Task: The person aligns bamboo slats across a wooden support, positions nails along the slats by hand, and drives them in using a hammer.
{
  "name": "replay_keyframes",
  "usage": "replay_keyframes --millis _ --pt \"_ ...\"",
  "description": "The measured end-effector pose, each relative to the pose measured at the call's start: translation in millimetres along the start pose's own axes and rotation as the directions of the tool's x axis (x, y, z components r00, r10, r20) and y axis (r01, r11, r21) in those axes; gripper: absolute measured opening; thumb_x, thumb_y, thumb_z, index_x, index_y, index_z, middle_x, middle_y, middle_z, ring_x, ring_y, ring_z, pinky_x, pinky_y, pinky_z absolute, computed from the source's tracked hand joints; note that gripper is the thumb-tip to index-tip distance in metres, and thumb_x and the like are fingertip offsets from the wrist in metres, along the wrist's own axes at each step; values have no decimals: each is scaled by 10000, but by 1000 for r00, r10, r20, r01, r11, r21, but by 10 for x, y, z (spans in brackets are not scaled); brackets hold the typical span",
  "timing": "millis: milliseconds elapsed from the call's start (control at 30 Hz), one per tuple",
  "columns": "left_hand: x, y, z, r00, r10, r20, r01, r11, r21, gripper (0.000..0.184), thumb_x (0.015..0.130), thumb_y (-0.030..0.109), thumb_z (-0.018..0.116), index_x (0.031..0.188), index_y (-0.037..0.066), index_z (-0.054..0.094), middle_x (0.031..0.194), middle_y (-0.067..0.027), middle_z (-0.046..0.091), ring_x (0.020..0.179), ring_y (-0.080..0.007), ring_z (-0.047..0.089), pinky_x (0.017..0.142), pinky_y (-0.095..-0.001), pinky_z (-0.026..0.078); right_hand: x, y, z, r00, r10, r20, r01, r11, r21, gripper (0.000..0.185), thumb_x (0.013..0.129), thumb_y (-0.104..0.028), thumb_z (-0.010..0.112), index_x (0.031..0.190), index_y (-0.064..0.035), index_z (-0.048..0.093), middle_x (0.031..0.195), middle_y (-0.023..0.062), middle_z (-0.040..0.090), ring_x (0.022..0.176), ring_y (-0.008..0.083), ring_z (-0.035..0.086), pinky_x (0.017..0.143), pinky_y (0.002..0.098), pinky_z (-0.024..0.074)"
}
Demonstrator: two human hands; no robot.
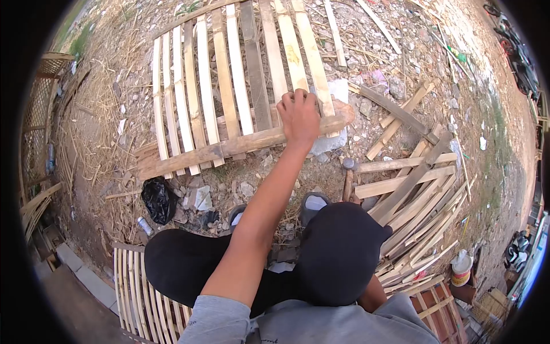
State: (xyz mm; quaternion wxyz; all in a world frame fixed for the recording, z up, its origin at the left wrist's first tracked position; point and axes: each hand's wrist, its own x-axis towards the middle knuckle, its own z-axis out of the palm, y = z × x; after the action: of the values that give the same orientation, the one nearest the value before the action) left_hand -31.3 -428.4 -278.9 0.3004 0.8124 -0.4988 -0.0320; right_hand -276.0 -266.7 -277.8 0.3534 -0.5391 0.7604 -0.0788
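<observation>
My left hand (299, 117) reaches forward over a slatted wooden panel (220, 150), its fingers curled on a pale wooden slat (292, 54) near the thick front rail. The slats lie side by side across this rail, some pale and some grey. My right forearm (372, 294) passes behind my bent right knee, which hides most of that hand. Beyond the knee a hammer (348, 164) shows its grey head and part of its handle. Only a sliver of my right hand seems to show at the handle, closed around it.
Loose wooden strips (427, 215) lie heaped on my right, with crossed boards (401, 112) farther forward. A black plastic bag (159, 200) and a can (145, 226) lie on the left. Another slatted panel (140, 286) is at lower left, a bucket (460, 268) at right.
</observation>
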Motion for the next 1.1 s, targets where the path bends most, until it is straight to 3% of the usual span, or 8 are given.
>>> replay_keyframes --millis 67,200,267,367,567,667,767,1100 --pt "8 19 -15 1000 -8 18 8 1000 -10 198 785 61 677 979 94 696 1144 -59 580 1120 -299 483 995 -455 348 52 73 -28 997 0 76 -5 998 61 516 985 -266 618 1409 -64 403 1085 319 670 999 503 658 827 514 514" --pt "13 36 -17 999 -16 31 16 1000 -11 195 784 52 669 975 82 696 1141 -72 575 1123 -301 478 1008 -463 338 152 527 1 947 -212 241 260 947 -187 536 965 -295 630 1407 -79 416 1151 287 663 983 507 654 822 523 530" --pt "28 44 -20 999 -14 37 13 1000 15 191 777 69 686 963 107 696 1146 -55 585 1145 -300 481 1021 -466 338 199 735 59 827 -392 404 501 839 -211 540 950 -304 630 1402 -89 428 1166 267 660 974 502 653 807 537 534" --pt "14 40 -20 999 -27 37 25 998 51 183 767 83 705 938 147 697 1143 -24 614 1161 -293 493 1008 -469 353 122 21 -176 691 -451 565 611 781 -125 525 928 -321 626 1375 -101 461 1173 227 657 972 458 671 785 534 543" --pt "20 37 -23 999 -33 39 32 999 38 179 759 73 702 922 146 697 1136 -30 620 1158 -300 499 1004 -473 357 413 1 183 468 -781 413 867 496 -45 295 912 -228 606 1172 -89 614 1085 157 658 938 395 684 762 507 558" --pt "15 60 -39 1000 -12 17 11 999 30 204 762 62 690 951 136 692 1135 -43 619 1152 -301 512 1005 -477 357 576 -332 88 699 -661 273 714 671 -201 222 889 -155 599 1082 -55 643 1050 171 650 924 385 683 767 500 566" --pt "-10 -10 14 993 107 -48 -108 993 -38 243 783 40 671 1017 99 684 1146 -70 594 1140 -290 508 1009 -474 352 1046 -398 219 776 -582 242 628 681 -376 255 826 -159 663 1041 -22 642 1008 172 658 856 413 681 751 506 561" --pt "-7 28 -48 991 111 -79 -116 991 -69 239 782 10 655 1000 109 657 1062 -58 602 1092 -265 536 987 -441 360 1424 -335 422 721 -534 442 693 532 -488 184 827 -147 626 928 -2 677 1039 197 679 833 394 710 745 502 587"
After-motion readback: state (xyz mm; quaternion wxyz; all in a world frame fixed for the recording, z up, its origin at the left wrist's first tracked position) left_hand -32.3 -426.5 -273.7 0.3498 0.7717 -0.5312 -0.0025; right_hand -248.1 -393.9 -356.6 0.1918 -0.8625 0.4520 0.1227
